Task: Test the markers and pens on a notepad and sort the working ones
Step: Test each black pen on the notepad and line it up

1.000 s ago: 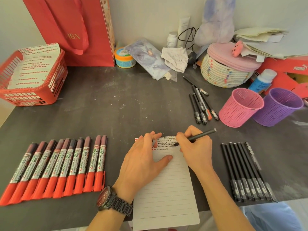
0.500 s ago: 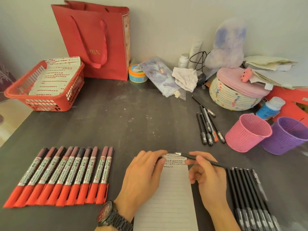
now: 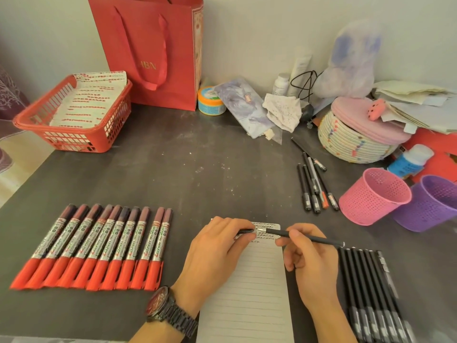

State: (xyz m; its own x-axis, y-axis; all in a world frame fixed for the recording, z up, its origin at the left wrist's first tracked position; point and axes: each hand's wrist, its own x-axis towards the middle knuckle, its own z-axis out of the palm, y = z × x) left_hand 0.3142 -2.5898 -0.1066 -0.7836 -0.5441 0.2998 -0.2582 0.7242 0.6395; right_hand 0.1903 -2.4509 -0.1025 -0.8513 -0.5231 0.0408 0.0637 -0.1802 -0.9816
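A lined notepad [image 3: 249, 288] lies at the front edge of the dark table, with black scribbles along its top. My right hand [image 3: 311, 261] pinches a thin black pen [image 3: 319, 240], held level above the pad with its bare tip pointing left. My left hand [image 3: 215, 253] holds the black pen cap [image 3: 245, 231] in its fingertips, just left of the tip and apart from it. A row of several red-capped markers [image 3: 99, 248] lies at the left. Several black pens [image 3: 371, 293] lie in a row at the right.
Several more black pens [image 3: 312, 184] lie loose beside a pink cup [image 3: 373, 196] and a purple cup [image 3: 430, 206]. A red basket [image 3: 74, 142] with scribbled paper sits far left, a red bag [image 3: 153, 53] behind it. A woven lidded basket [image 3: 356, 142] and clutter line the back right.
My right hand lifted the pen off the pad and turned it level. My left hand came off the pad and now holds the cap next to the pen tip. The camera tilted up.
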